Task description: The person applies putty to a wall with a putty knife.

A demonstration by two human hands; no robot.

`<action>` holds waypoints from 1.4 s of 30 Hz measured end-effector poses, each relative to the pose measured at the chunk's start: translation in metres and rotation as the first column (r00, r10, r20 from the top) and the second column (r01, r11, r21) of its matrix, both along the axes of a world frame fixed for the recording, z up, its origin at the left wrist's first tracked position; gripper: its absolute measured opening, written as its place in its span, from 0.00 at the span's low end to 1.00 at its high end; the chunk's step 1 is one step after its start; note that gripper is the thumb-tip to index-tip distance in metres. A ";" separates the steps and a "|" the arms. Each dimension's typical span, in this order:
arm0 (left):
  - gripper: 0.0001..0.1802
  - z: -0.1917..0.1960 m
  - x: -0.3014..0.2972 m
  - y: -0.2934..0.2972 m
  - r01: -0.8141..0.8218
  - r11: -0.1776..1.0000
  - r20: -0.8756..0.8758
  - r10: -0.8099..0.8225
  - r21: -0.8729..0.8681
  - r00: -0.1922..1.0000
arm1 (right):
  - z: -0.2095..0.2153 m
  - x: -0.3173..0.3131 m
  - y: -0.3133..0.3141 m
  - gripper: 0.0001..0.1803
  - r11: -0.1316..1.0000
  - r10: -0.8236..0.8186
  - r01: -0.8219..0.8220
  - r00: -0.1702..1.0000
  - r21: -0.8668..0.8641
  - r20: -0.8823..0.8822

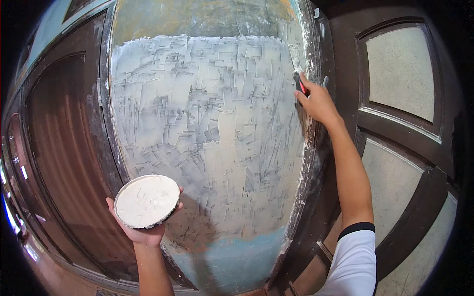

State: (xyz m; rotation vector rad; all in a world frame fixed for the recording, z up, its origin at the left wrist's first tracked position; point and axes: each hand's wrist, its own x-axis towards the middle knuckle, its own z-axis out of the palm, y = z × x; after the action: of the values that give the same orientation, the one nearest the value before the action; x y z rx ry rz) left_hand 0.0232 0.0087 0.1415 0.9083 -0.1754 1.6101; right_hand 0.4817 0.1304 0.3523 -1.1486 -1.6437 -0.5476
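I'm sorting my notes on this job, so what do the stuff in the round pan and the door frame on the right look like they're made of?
The round pan in the left hand holds a thick white paste, seemingly wall putty or plaster: matte and matching the wall's ridged coat. The door frame looks like dark brown painted wood, slightly glossy, with moulded edges.

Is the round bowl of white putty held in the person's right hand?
No. The left hand carries the bowl of putty, while the right hand holds a scraper against the wall.
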 end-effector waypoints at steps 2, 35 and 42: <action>0.59 0.001 0.002 0.003 0.019 1.000 -0.015 -0.019 0.021 1.000 | 0.020 0.005 -0.015 0.37 0.999 0.003 -0.003 1.000 0.038 -0.012; 0.59 -0.004 -0.005 -0.003 -0.028 1.000 0.007 0.028 0.002 1.000 | 0.032 -0.007 -0.018 0.35 0.990 -0.009 0.012 1.000 0.139 -0.021; 0.59 -0.004 -0.007 -0.008 -0.042 0.999 0.011 0.042 -0.001 0.999 | 0.032 -0.008 -0.007 0.35 0.999 -0.041 0.037 0.993 0.037 0.112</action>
State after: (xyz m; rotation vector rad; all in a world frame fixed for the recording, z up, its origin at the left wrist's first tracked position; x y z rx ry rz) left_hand 0.0162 0.0006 0.1372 0.9075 -0.1641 1.6542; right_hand 0.4737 0.1231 0.3839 -1.1442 -1.7036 -0.6747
